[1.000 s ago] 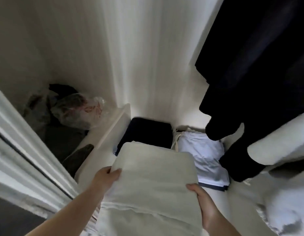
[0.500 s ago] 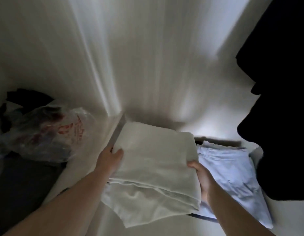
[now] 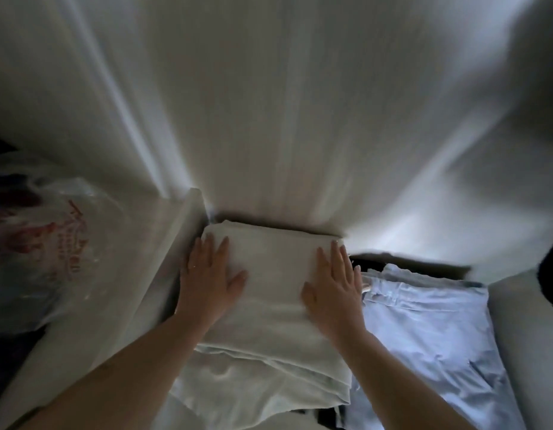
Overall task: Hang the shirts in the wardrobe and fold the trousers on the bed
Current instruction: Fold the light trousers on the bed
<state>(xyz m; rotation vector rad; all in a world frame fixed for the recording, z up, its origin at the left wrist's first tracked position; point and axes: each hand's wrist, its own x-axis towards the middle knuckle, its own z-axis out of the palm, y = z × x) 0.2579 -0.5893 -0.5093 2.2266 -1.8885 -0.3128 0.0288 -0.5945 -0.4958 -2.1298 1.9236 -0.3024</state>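
Folded off-white trousers (image 3: 269,305) lie on the wardrobe floor against the back wall, on top of a dark folded garment that barely shows at the bottom edge. My left hand (image 3: 208,280) presses flat on their left side with straight fingers. My right hand (image 3: 334,287) presses flat on their right side. A folded pale blue garment (image 3: 424,330) lies right beside them on the right.
A white divider panel (image 3: 157,274) runs along the left of the trousers. Beyond it sits a clear plastic bag with red print (image 3: 42,243). Dark hanging clothes (image 3: 548,103) fill the upper right. The white back wall (image 3: 269,119) stands close ahead.
The trousers went from being carried by their sides to lying on the wardrobe floor. Both hands let go and now lie flat on top.
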